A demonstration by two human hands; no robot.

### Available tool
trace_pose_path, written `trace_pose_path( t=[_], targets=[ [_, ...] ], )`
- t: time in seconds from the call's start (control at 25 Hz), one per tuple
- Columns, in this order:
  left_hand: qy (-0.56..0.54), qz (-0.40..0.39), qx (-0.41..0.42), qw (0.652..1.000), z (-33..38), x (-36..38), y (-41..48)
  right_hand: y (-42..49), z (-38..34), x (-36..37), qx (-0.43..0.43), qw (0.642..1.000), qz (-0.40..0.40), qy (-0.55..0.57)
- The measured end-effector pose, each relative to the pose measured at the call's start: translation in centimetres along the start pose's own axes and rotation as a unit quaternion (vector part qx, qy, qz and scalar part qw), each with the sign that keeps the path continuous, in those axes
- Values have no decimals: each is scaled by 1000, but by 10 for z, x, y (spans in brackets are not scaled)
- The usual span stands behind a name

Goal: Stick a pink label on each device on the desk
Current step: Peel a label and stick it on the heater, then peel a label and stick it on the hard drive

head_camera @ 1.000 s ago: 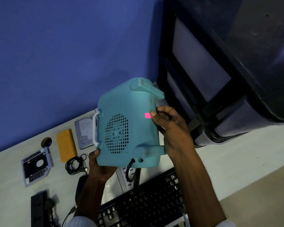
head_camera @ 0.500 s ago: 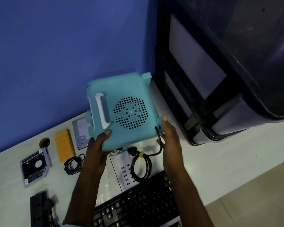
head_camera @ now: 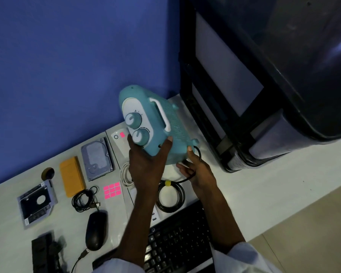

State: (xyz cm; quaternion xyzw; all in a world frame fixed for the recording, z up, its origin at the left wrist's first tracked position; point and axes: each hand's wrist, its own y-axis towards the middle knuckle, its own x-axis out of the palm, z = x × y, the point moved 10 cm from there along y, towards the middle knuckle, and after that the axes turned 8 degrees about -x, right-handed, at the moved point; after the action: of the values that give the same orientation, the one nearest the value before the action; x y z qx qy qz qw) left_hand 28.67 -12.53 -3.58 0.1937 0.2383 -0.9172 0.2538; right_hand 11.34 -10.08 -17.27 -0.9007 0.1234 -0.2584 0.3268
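A teal fan heater [head_camera: 156, 125] with two dials and a white handle stands low over the white desk [head_camera: 264, 184] by the blue wall. My left hand [head_camera: 146, 164] grips its near end below the dials. My right hand [head_camera: 197, 170] touches its lower right corner, where the black cord comes out. The cord's coil [head_camera: 170, 196] lies on the desk. A sheet of pink labels [head_camera: 112, 190] lies left of my left arm. A white charger [head_camera: 120, 142] behind the heater carries a pink label [head_camera: 122, 134]. The label on the heater is hidden.
Left on the desk lie a hard drive [head_camera: 97, 158], an orange case [head_camera: 72, 176], a drive caddy [head_camera: 36, 204], a black cable [head_camera: 84, 200], a black mouse [head_camera: 96, 229] and a black power strip [head_camera: 44, 255]. A keyboard [head_camera: 175, 241] is nearest me. A large black printer [head_camera: 264, 95] fills the right.
The heater has been turned from its grilled back to its dial side and lowered towards the desk. The pink label sheet, hidden before, now shows.
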Motion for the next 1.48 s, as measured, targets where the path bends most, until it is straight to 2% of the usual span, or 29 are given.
trace_pose_path(
  t=[0.2, 0.4, 0.56, 0.76, 0.84, 0.92, 1.0, 1.08, 1.16, 1.2, 1.28, 1.4, 1.48],
  targets=[
    [130, 6, 50, 990, 22, 21, -11, 7, 9, -6, 42, 998, -23, 36],
    [193, -20, 107, 975, 44, 48, -24, 17, 13, -16, 64, 996, -11, 53],
    [238, -49, 109, 964, 49, 72, -30, 19, 15, -23, 75, 996, -6, 40],
    [240, -66, 98, 964, 47, 79, -30, 20, 13, -25, 55, 998, -5, 29],
    [209, -85, 100, 969, 39, 74, -32, 21, 17, -32, 30, 999, 34, 11],
    [180, -107, 101, 972, 25, 67, -35, 17, 22, -53, -2, 990, 140, -22],
    [182, -117, 96, 972, -2, 53, -38, 1, 24, -71, -54, 959, 254, -109],
    [194, -107, 99, 970, -37, 34, -38, -18, 16, -69, -154, 910, 299, -243],
    [196, -80, 99, 972, -73, 6, -31, -39, 15, -48, -275, 858, 284, -328],
    [195, -67, 90, 974, -92, -9, -27, -48, 17, -34, -317, 846, 263, -338],
    [188, -33, 57, 980, -129, -44, -14, -60, 29, 0, -362, 846, 193, -340],
    [194, 15, 41, 980, -170, -90, 7, -64, 63, 51, -358, 851, 82, -375],
    [224, 18, 49, 973, -189, -108, 23, -64, 94, 80, -313, 863, 8, -396]
  ],
)
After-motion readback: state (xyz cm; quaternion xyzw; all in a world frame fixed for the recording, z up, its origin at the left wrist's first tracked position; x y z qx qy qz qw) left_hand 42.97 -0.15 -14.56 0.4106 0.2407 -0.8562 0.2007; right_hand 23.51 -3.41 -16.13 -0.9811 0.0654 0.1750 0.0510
